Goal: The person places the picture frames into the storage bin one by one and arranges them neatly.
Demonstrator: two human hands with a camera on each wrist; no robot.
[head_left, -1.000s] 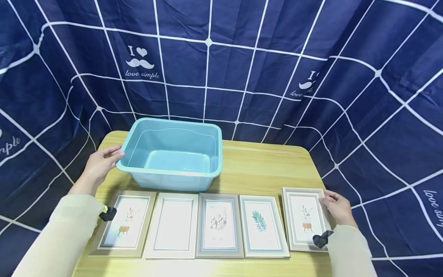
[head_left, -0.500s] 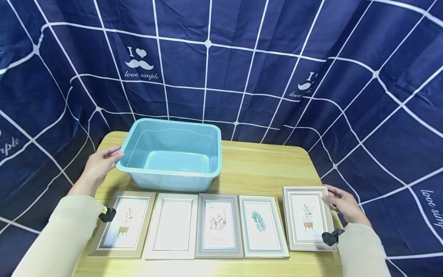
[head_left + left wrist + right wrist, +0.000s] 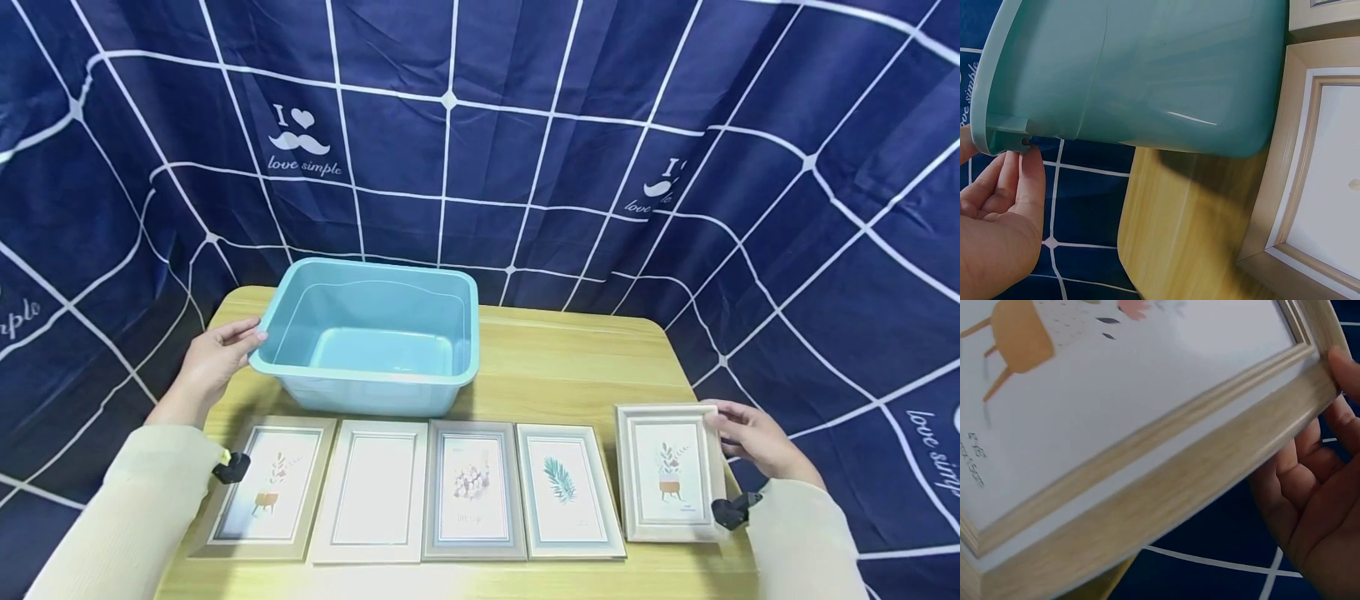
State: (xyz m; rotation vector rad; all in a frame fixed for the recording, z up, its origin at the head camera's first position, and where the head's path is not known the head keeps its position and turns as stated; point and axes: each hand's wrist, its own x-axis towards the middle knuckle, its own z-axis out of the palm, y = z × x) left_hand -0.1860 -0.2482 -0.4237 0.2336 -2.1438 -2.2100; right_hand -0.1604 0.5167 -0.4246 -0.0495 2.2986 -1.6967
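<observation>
cloth (image 3: 495, 142) hangs behind table (image 3: 570, 358), tub (image 3: 367, 395)

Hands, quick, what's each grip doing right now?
Left hand's grip: closed, pinching the blue tub at its rim.
Right hand's grip: closed, holding the rightmost picture frame near a corner.

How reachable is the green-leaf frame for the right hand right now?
Probably not directly: the right hand grips the rightmost frame, which sits between it and the green-leaf frame.
</observation>
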